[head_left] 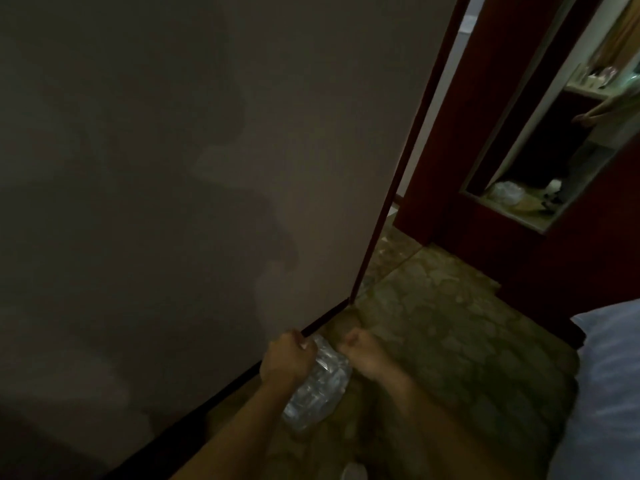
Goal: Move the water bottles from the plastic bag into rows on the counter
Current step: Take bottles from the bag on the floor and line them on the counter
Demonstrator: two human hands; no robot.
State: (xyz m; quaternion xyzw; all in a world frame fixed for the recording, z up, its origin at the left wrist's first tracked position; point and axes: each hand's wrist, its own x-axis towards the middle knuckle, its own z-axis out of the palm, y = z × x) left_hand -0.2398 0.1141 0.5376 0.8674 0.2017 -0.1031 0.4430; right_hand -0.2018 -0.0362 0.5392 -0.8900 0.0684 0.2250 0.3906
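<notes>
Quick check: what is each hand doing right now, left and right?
Left hand: curled round the top of the plastic bag of bottles.
Right hand: fingers curled at the bag's top; whether it grips cannot be told.

Both forearms come up from the bottom middle of the frame, bare, angled toward the centre and sitting pretty close together. The left hand [285,358] is curled tight with its knuckles up, fingers clamped round the top of the clear plastic bag [318,386] wedged between the two hands. The right hand [360,349], just right of it, is balled into a fist too, but it's too dim and blurry to see if it's actually gripping anything.
</notes>
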